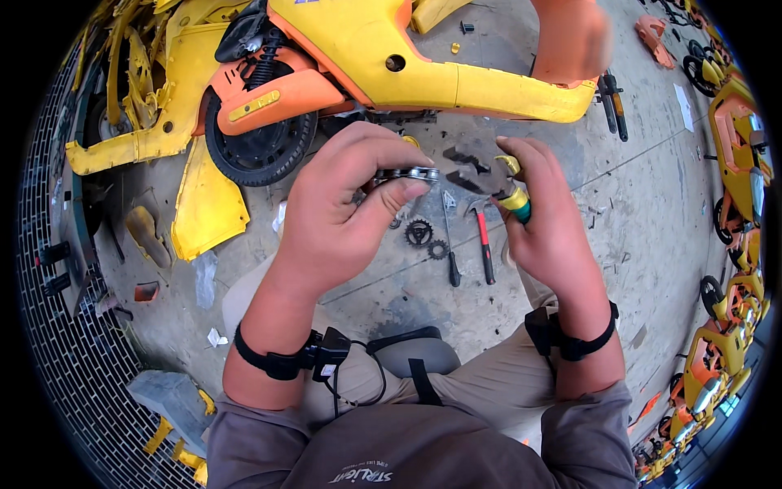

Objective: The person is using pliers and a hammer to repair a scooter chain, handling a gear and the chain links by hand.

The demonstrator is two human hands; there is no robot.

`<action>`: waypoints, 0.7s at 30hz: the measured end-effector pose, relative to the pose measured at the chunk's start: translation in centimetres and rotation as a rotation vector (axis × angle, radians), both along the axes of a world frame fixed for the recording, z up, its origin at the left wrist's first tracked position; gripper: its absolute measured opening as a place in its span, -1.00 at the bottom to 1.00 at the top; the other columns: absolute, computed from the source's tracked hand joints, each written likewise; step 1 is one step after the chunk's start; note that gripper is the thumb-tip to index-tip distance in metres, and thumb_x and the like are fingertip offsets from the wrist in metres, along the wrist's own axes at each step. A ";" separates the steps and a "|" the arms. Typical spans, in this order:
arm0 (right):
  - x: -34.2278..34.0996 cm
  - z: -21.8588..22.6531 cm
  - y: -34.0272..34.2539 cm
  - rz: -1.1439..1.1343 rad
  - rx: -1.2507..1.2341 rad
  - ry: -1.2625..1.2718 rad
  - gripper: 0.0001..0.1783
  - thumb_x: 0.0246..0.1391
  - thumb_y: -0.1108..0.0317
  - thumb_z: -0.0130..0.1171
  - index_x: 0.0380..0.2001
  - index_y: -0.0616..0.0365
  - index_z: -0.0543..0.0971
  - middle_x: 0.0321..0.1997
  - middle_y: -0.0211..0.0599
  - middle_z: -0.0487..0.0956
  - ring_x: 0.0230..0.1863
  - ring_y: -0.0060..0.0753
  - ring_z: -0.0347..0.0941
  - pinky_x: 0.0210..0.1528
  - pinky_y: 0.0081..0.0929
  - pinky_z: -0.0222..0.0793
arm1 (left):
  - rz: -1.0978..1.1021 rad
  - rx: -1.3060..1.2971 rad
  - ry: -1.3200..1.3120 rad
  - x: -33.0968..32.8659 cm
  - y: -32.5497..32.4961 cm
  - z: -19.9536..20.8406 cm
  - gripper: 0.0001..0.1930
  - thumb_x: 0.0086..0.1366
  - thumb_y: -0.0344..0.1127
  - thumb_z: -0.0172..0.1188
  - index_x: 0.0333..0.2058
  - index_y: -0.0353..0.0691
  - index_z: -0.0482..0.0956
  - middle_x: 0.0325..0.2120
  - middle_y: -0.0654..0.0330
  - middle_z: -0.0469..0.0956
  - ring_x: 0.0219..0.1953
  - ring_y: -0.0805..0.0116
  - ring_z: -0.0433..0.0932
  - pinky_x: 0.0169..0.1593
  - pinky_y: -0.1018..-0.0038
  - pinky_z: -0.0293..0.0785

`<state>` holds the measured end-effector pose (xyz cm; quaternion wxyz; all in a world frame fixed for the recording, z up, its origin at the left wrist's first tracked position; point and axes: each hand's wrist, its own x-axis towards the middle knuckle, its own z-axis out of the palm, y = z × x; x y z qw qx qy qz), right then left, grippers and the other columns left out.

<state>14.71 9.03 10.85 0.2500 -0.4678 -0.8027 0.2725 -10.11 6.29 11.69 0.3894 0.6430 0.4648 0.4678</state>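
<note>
Pinched between the thumb and fingers of my left hand (350,196) is a short run of metal roller chain (411,174), its end sticking out to the right. My right hand (542,208) grips a pair of pliers (489,175) by its yellow and green handles. The plier jaws are parted and point left at the chain's end, with a small gap between them. The rest of the chain is hidden behind my left fingers.
On the concrete below lie two dark sprockets (419,232), a screwdriver (454,265) and a red-handled hammer (484,244). A yellow and orange scooter (366,65) stands ahead. Yellow body panels (208,204) are heaped at left; several scooters (733,163) line the right.
</note>
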 end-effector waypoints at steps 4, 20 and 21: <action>0.2 -0.1 0.2 0.006 0.164 -0.031 -0.15 -0.25 0.79 0.16 0.25 0.16 0.38 0.21 0.08 0.37 0.24 0.25 0.30 0.25 -0.09 0.33 | 0.020 0.145 0.044 0.1 0.0 0.2 -0.73 0.14 -0.70 0.32 -0.16 -0.35 0.66 -0.22 0.16 0.55 -0.20 0.38 0.53 -0.12 0.52 0.48; 0.5 -0.1 0.4 -0.083 0.432 -0.096 -0.17 -0.29 0.78 0.23 0.20 0.11 0.44 0.14 -0.06 0.40 0.18 0.12 0.34 0.23 -0.10 0.31 | 0.122 0.418 0.177 0.2 0.3 0.3 -0.60 -0.07 -0.77 0.27 -0.24 -0.22 0.74 -0.33 0.21 0.60 -0.30 0.34 0.57 -0.24 0.47 0.50; 0.8 -0.2 0.4 -0.088 0.451 -0.110 -0.16 -0.29 0.77 0.25 0.20 0.11 0.43 0.16 -0.06 0.40 0.20 0.10 0.34 0.25 -0.13 0.30 | 0.108 0.442 0.202 0.0 0.2 0.3 -0.61 -0.03 -0.79 0.23 -0.23 -0.25 0.71 -0.32 0.17 0.58 -0.29 0.31 0.56 -0.22 0.47 0.51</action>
